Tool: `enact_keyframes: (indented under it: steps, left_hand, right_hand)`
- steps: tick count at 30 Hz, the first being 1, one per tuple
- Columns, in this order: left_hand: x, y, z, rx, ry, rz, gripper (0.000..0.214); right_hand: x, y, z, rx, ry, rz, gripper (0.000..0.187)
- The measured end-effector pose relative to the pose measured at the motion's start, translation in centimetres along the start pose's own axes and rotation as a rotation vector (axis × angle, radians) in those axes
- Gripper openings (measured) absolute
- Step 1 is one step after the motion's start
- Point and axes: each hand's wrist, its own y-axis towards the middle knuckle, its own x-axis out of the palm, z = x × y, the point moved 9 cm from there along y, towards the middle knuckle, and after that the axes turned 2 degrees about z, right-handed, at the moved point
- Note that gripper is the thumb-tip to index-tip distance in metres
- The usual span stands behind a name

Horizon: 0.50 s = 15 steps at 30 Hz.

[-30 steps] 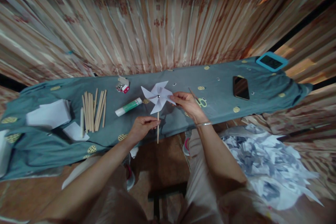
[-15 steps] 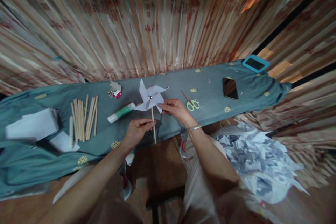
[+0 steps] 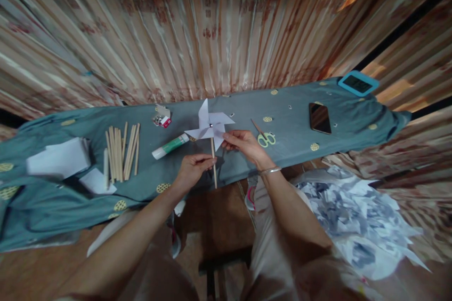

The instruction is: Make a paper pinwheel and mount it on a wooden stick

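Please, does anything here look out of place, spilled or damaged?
Yes: a heap of paper scraps lies loose beside the person's right leg, as if spilled. The pinwheel itself looks whole; the left hand holds its stick, and the right hand pinches its paper.

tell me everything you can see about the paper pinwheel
The pinwheel is folded white paper, pointed blades round a shiny pin at its centre, mounted atop a thin wooden stick. It is held upright above the near edge of the blue-grey cloth. The left hand pinches the stick; the right hand pinches a lower right blade.
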Motion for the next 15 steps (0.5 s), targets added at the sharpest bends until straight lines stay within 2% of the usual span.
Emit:
enact_keyframes:
  steps: [9,15]
  left_hand:
    - [0.1,0.0,-0.7,-0.021,-0.011,-0.041,0.031]
    - [0.3,-0.1,-0.9,-0.040,0.000,-0.050,0.031]
  right_hand:
    - [-3.0,-0.1,-0.8,-0.001,0.035,0.116,0.058]
    - [-1.0,-0.2,-0.3,0.014,0.045,0.013,0.054]
